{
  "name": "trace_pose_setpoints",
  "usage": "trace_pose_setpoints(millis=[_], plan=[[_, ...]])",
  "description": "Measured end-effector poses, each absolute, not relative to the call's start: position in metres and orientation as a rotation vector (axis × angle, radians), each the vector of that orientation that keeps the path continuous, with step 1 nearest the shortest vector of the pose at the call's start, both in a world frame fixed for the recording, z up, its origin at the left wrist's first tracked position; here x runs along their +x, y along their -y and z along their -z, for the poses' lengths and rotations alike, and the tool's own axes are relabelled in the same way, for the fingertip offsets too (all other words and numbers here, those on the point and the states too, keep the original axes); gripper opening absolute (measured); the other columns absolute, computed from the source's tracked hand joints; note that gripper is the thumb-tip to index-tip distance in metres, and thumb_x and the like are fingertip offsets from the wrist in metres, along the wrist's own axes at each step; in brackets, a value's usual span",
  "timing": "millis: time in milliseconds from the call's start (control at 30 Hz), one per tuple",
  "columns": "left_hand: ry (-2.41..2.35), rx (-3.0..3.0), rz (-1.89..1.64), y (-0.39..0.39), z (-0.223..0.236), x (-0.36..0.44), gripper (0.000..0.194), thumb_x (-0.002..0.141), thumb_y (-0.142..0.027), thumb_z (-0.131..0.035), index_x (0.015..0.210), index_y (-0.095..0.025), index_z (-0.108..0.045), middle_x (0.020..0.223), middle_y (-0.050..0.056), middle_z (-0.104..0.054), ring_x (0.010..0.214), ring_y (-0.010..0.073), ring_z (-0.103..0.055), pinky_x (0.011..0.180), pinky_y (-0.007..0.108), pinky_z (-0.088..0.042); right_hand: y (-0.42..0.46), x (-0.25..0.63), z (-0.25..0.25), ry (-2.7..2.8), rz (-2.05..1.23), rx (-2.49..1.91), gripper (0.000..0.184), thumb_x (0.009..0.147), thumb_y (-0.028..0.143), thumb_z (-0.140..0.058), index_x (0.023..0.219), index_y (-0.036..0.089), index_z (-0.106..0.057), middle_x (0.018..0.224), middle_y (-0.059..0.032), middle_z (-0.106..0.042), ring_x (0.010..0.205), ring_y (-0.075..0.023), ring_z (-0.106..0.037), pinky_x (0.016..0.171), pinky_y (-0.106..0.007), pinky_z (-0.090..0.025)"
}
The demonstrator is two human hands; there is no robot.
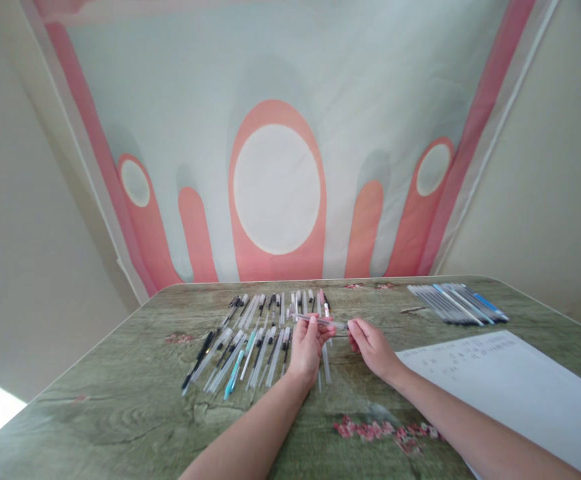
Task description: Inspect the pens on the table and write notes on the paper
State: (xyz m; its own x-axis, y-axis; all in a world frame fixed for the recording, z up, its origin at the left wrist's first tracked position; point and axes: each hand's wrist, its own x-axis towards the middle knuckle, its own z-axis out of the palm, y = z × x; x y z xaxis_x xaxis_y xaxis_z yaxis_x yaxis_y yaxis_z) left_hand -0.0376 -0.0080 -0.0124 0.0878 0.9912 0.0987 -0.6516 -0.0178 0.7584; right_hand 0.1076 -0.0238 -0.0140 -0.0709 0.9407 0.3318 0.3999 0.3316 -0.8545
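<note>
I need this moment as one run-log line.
left hand: holds slim pen-like piece | right hand: pinches one end | table: pen rows, pen group at right, marked white paper

I count two hands here, one left hand (pixel 306 348) and one right hand (pixel 370 343), and at least one slender pen (pixel 341 325) between them. There is one surface (pixel 135 393), with pens laid in two rows: the back row (pixel 261 309) and the front row (pixel 257 360) each hold at least ten, too tightly packed for an exact figure. One separate bundle (pixel 455 305) makes at least ten more slim pieces. I see one sheet of paper (pixel 510 383), plus one backdrop (pixel 170 87) bearing five coral arches (pixel 197 233) and three white circles (pixel 277 189).
</note>
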Motion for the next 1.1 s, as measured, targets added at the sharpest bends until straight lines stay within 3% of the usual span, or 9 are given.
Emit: trace_pose_setpoints(millis=[233,533,767,933,1100], plan=[[-0.590,0.740,-1.443,0.0062,0.0106,-0.0369,0.025,0.076,-0.035,-0.055,0.088,-0.015,-0.045,0.083,0.007,-0.063,0.069,0.0128,-0.062,0.071,0.030,-0.047,0.0261,0.1082,0.0107,1.719,-0.574,-1.218,0.023,0.086,0.037,-0.035,0.076,0.021,-0.047,0.059,0.0022,-0.049,0.054,-0.0126,-0.046,0.055,-0.025,-0.036],[-0.588,0.811,-1.421,0.0079,0.0114,-0.0377,0.026,0.076,-0.036,-0.054,0.089,-0.016,-0.045,0.086,0.006,-0.063,0.069,0.0126,-0.061,0.069,0.029,-0.047,0.0211,0.1074,0.0201,1.675,-0.763,-1.218,0.038,0.088,0.041,-0.026,0.063,0.020,-0.045,0.052,0.0020,-0.048,0.050,-0.0118,-0.046,0.053,-0.025,-0.037],[-0.591,0.775,-1.432,0.0073,0.0102,-0.0376,0.026,0.076,-0.036,-0.054,0.090,-0.016,-0.045,0.087,0.007,-0.063,0.072,0.0126,-0.061,0.072,0.029,-0.047,0.0247,0.1070,0.0131,1.613,-0.778,-1.167,0.027,0.086,0.042,-0.033,0.078,0.020,-0.047,0.062,0.0017,-0.052,0.051,-0.0113,-0.047,0.049,-0.023,-0.037],[-0.578,0.799,-1.412,0.0079,0.0114,-0.0369,0.026,0.076,-0.036,-0.054,0.090,-0.016,-0.045,0.087,0.007,-0.062,0.072,0.0133,-0.061,0.071,0.029,-0.047,0.0255,0.1075,0.0127,1.659,-0.702,-1.184,0.031,0.087,0.039,-0.032,0.069,0.020,-0.047,0.059,0.0016,-0.051,0.053,-0.0112,-0.047,0.054,-0.024,-0.038],[-0.584,0.790,-1.407,0.0088,0.0105,-0.0362,0.026,0.076,-0.036,-0.054,0.089,-0.016,-0.044,0.085,0.006,-0.063,0.070,0.0123,-0.061,0.070,0.029,-0.047,0.0219,0.1059,0.0185,1.564,-0.897,-1.161,0.039,0.086,0.045,-0.028,0.063,0.019,-0.046,0.053,0.0015,-0.049,0.047,-0.0115,-0.047,0.049,-0.024,-0.038]])
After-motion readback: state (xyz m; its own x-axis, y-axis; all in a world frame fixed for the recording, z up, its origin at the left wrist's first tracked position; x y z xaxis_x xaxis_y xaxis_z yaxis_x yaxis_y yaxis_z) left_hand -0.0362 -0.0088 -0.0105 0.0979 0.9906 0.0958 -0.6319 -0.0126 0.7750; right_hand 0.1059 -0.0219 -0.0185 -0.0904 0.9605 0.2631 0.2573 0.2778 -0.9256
